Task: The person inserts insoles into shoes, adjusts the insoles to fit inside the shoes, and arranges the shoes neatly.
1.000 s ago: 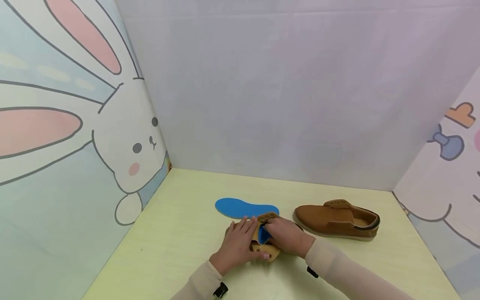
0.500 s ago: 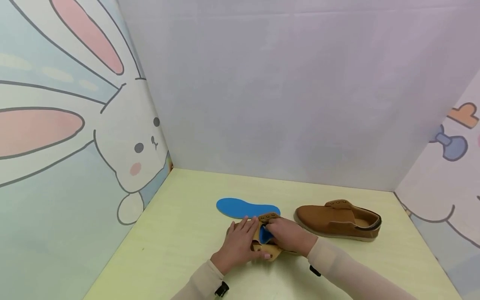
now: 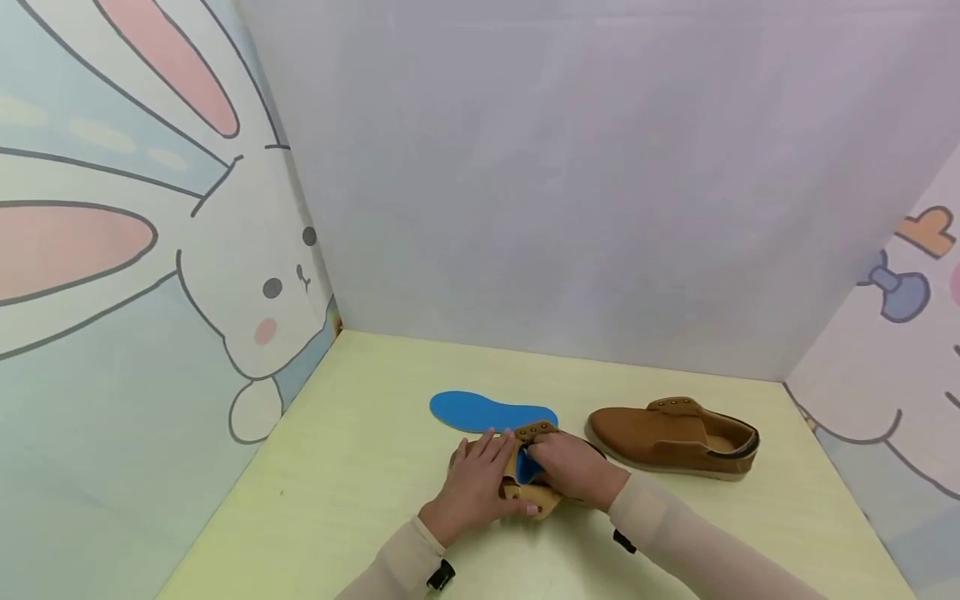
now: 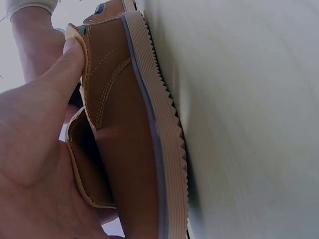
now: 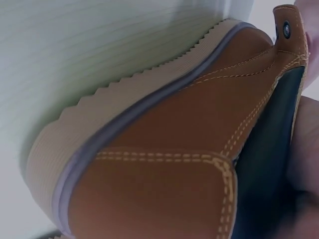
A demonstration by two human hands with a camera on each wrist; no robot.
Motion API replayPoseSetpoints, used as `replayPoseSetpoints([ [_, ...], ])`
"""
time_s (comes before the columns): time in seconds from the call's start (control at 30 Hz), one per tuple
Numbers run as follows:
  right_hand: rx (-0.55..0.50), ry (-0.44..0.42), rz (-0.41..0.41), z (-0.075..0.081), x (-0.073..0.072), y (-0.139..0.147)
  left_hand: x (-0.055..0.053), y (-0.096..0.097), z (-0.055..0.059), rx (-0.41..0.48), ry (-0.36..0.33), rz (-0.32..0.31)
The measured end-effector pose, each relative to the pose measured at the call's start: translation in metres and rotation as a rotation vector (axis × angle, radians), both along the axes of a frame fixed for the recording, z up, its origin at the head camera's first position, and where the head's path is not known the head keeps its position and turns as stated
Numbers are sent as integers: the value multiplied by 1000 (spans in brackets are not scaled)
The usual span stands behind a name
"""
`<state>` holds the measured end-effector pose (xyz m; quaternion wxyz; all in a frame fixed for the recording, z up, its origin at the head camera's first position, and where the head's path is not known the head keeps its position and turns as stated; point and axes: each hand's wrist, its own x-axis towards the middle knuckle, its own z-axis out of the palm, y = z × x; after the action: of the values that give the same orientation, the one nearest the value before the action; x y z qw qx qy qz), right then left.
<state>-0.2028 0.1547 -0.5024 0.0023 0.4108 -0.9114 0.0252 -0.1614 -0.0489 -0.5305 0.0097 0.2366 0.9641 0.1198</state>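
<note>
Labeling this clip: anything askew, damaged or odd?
Nothing looks spilled or damaged. The blue piece in the near shoe looks curled up at the opening, unlike the loose blue insole lying flat beyond it. No laces show on that shoe or the other shoe.

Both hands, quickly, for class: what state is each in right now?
Left hand: open, spread over the near shoe.
Right hand: cannot be told; fingertips hidden in that shoe.

A pale wall and a rabbit-decorated panel border the yellowish surface.
</note>
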Motion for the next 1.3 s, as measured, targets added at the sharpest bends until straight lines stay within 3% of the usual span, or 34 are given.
replayPoseSetpoints([
  [0.27, 34, 40, 18, 5, 4, 7, -2, 2, 0, 0, 12, -15],
  [0.57, 32, -16, 77, 12, 8, 9, 0, 1, -1, -8, 3, -5],
  [0.8, 56, 20, 98, 9, 7, 8, -1, -1, 2, -8, -2, -3],
  [1.13, -19, -109, 136, 11, 3, 9, 1, -2, 1, 14, -17, -4],
  [1.3, -59, -126, 137, 12, 1, 7, -1, -2, 1, -1, 4, -12],
])
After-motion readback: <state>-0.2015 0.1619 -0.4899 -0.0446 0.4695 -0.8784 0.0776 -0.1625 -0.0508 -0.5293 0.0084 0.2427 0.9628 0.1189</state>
